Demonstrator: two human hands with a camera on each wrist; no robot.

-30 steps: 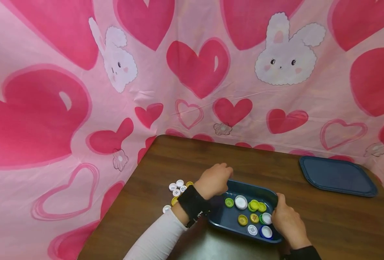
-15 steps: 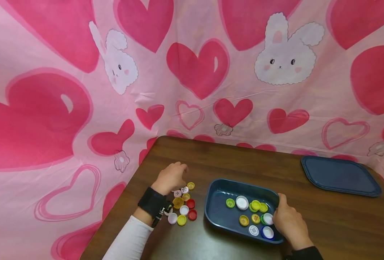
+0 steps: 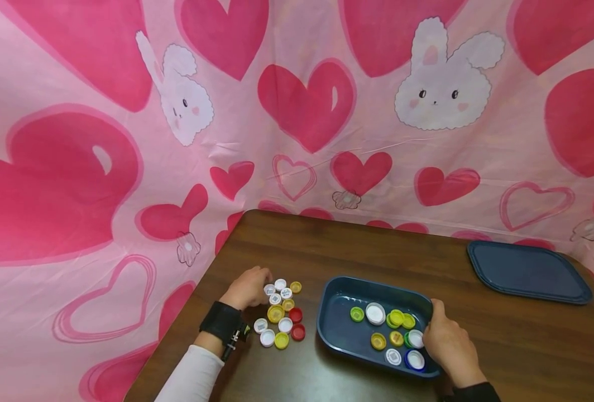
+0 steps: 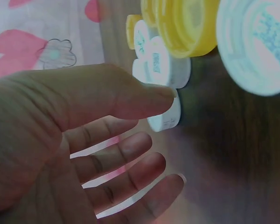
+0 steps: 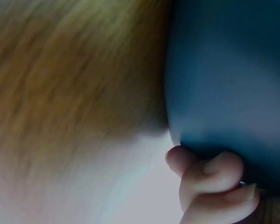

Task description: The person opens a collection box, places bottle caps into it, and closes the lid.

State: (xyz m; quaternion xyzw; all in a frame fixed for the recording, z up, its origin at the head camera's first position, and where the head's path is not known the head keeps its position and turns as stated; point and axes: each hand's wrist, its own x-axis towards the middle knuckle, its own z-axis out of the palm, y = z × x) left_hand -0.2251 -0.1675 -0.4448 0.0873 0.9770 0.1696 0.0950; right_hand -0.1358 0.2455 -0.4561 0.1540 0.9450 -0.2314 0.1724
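My left hand [image 3: 247, 288] is at the left edge of a cluster of bottle caps on the wooden table, beside a white cap [image 3: 269, 290]. In the left wrist view its thumb and loosely bent fingers are apart, with nothing held between them. White caps, a yellow cap [image 4: 189, 25] and red caps [image 3: 295, 315] make up the cluster. My right hand [image 3: 450, 343] grips the right end of a dark blue rectangular bin [image 3: 347, 349]. Fingers curl at the bin's edge in the right wrist view. Inside the bin lie several caps, among them a green cap [image 3: 357, 314] and a white cap [image 3: 375, 314].
A flat dark blue lid [image 3: 528, 272] lies at the back right of the brown table [image 3: 377, 240]. Behind and to the left hangs a pink curtain [image 3: 257, 128] with hearts and rabbits, meeting the table's edges.
My left hand has moved from over the bin's left end across to the caps, then slightly further left and down, uncovering more of them. The right hand has kept its grip on the bin.
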